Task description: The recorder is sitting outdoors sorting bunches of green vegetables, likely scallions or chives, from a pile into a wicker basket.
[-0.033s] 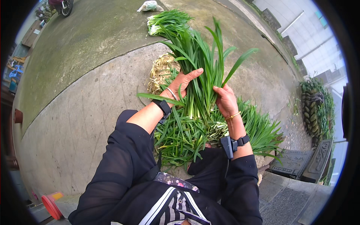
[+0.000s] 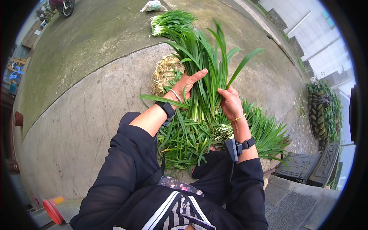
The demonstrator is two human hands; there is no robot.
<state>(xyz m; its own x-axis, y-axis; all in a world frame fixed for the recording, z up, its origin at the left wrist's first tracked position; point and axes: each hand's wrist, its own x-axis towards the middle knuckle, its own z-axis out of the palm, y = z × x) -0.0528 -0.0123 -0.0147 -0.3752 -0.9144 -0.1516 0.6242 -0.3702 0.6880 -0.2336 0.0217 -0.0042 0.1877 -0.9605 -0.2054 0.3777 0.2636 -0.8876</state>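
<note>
Head view: a bunch of long green leaves (image 2: 205, 76) is held upright at the centre of the frame, gripped near its pale stalk bases by the right hand (image 2: 231, 102) with fingers curled shut, while the left hand (image 2: 186, 83) lies flat and open against its 9 o'clock side. Loose outer leaves could be judged likely to slip or bend, since only one hand is closed and several blades already splay toward 2 o'clock. Flat, glossy, strap-like blades are seen, with more piled (image 2: 199, 138) at 6 o'clock and another bundle (image 2: 170, 21) at 12 o'clock on concrete (image 2: 84, 115).
</note>
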